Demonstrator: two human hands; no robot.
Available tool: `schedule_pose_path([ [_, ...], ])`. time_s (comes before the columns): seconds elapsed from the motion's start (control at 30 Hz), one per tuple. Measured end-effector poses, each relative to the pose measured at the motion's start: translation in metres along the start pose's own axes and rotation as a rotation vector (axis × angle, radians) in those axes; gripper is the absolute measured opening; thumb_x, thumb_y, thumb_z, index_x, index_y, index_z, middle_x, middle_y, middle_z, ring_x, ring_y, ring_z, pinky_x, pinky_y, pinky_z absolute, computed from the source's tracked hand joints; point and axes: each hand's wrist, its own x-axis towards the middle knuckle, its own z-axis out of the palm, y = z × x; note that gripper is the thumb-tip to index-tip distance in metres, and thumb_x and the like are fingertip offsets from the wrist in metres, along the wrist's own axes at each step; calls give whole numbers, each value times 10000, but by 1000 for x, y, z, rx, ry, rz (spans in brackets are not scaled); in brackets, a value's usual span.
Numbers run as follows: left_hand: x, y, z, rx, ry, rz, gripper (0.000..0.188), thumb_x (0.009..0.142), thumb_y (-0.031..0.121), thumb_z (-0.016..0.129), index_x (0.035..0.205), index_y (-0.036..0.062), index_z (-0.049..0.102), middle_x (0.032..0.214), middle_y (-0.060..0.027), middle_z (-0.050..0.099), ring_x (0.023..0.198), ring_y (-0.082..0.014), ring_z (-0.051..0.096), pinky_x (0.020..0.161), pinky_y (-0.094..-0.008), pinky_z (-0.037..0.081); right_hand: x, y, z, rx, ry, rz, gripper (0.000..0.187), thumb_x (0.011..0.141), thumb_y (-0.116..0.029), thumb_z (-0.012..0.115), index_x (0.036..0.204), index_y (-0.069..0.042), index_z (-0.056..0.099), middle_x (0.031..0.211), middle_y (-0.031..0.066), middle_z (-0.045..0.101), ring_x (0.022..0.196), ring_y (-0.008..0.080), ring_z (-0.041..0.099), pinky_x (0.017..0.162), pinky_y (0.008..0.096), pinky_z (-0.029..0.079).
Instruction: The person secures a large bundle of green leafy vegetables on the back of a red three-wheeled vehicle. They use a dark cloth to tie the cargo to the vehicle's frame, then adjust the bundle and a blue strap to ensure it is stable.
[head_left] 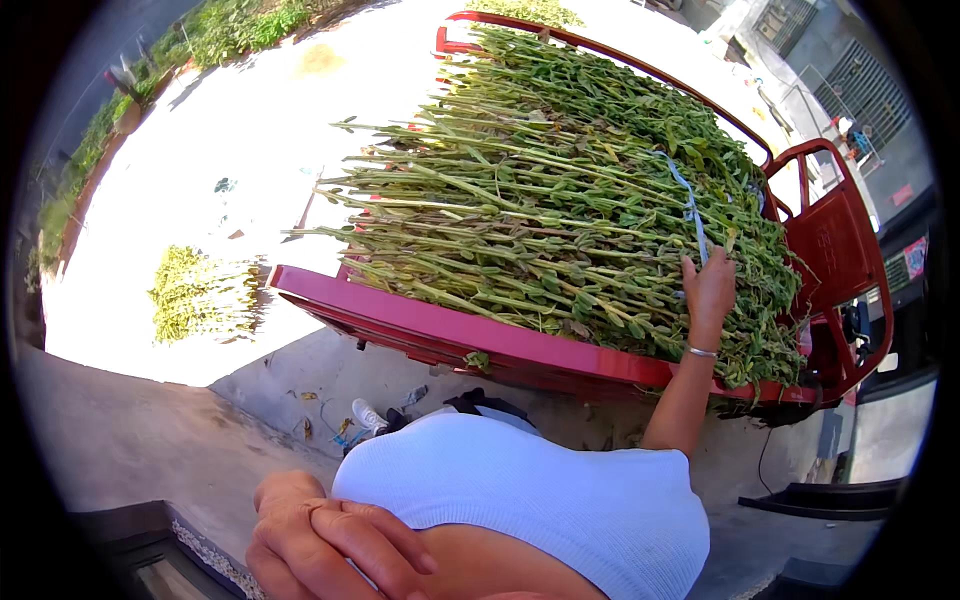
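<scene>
By the red cart (470, 330), a thick pile of green stalks (540, 210) is carried, spread past its left edge. The left hand (335, 545) is bent before the near edge; its grip cannot be told. Toward the near right corner, by the right hand (709, 285), the blue strip (691, 208) is gripped.

Two bare hands are showing, one left hand (325, 540) and one right hand (710, 288). One red metal cargo bed (480, 327) is carrying one broad heap of leafy green stalks (560, 200), and one smaller yellow-green pile of stalks (200, 295) is lying on the ground; one distant yellow-green patch (530, 11) may be making a third. One thin pale-blue strip (688, 190), one silver wristband (702, 352) and one white shoe (367, 414) are also showing.
</scene>
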Motion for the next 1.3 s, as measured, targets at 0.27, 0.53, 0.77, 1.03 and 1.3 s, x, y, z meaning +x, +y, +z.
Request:
schedule_pose_path([
  [0.27,-27,46,-192,82,128,-163,402,782,399,687,783,3,618,779,-151,616,712,-231,603,606,-312,499,31,43,68,334,-93,399,284,842,-266,612,824,16,643,752,142,625,606,273,598,508,401,477],
  [0.53,-36,31,-357,558,-36,-335,231,716,192,708,790,-6,614,785,-138,627,736,-220,625,654,-305,496,37,-32,6,-155,62,552,178,855,-118,526,842,15,643,773,191,632,682,294,626,576,420,499],
  [0.77,-9,3,-444,712,-97,-443,157,715,77,704,792,4,588,866,-123,620,798,-197,608,683,-291,479,83,-200,-28,969,151,91,126,863,-87,448,799,-8,523,564,11,431,499,99,444,476,306,371],
  [1.03,76,-36,-515,432,-385,-180,1002,632,486,768,1394,71,267,1347,-156,412,1272,-283,377,1012,-426,320,-45,-475,-156,774,-292,-594,68,815,-58,554,862,-9,555,643,92,543,549,190,550,518,318,411],
  [1.3,75,-57,-561,-568,-950,-942,323,869,224,593,1087,-12,558,773,-77,584,624,-121,558,574,-237,460,-91,-542,-193,598,-162,-388,86,808,-87,606,834,-6,605,644,92,551,553,181,544,508,314,396],
])
